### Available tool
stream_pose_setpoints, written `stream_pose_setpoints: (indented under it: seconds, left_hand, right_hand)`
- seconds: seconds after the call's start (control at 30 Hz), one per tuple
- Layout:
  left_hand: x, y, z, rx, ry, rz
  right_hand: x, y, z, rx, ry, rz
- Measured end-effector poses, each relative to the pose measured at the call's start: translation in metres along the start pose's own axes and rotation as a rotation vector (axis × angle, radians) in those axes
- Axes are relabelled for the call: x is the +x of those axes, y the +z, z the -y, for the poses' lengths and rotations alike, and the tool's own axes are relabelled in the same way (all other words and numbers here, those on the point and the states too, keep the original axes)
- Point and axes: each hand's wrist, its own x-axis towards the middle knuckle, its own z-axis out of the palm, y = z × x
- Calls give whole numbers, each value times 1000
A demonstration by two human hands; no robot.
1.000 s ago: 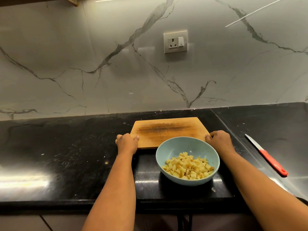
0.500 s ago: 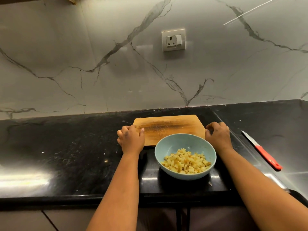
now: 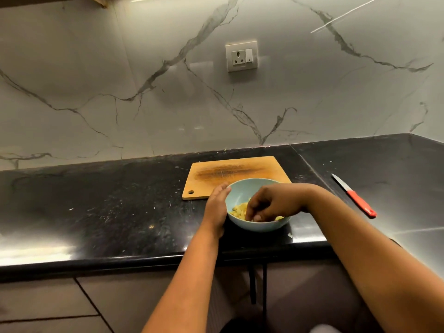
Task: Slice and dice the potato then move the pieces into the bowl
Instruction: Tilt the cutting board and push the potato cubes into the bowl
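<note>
left of the cutting board point(image 3: 236, 175) the black counter point(image 3: 108, 207) lies open; on the right, a knife point(image 3: 353, 196) blocks the way.

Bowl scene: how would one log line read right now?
left hand: steadies bowl | right hand: fingers in potato pieces | cutting board: bare | knife: set aside

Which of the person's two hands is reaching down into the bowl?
The right hand: its fingers dip among the diced potato inside the light blue bowl. The left hand stays outside, its straight fingers against the bowl's left wall.
</note>
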Motion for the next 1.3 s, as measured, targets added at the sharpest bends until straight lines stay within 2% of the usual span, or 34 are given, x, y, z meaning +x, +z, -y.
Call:
stream_pose_setpoints:
  seconds: [0.17,0.3,0.37,0.43,0.5,0.57,0.63,0.67,0.7,0.8,0.87,0.93,1.0,1.1,1.2,1.3]
  left_hand:
    - [-1,-3,1,21,-18,8]
    - [-2,-4,-1,3,-32,23]
    - [0,-5,0,-1,-32,25]
    - [0,-5,0,3,-26,14]
    - [0,-4,0,5,-26,9]
    - [1,-4,1,25,-27,-2]
    - [2,-4,2,31,-34,-5]
    - [3,-5,2,25,-34,-3]
    - [4,-5,2,23,-31,-4]
    - [3,-4,2,32,-30,-6]
    - [2,-4,2,33,-26,-18]
    - [1,-4,1,20,-23,-53]
    - [-1,-2,0,-8,-24,-92]
    - [-5,-2,-3,-41,-21,-166]
    - [-9,-2,2,-64,-35,-229]
    - [-10,-2,11,-11,-58,-330]
  right_hand:
    - [19,-6,-10,-48,188,-217]
    - [20,-11,-12,104,204,-485]
    - [20,-7,-2,125,140,-449]
    - [25,3,10,223,92,-290]
    - [30,8,12,208,111,-165]
    - [29,2,4,177,191,-255]
    - [18,-10,-6,300,264,-482]
    - [12,-15,-12,286,289,-561]
    - [7,-20,-15,191,319,-573]
    - [0,-18,-18,-86,407,-385]
    - [-2,-14,-19,-86,399,-492]
    - [-6,-13,-23,30,358,-769]
    - [-9,-5,-29,218,347,-957]
    - [0,25,-39,736,449,-1083]
    - [7,45,-43,1337,443,-1178]
    - [7,48,-39,1605,404,-1161]
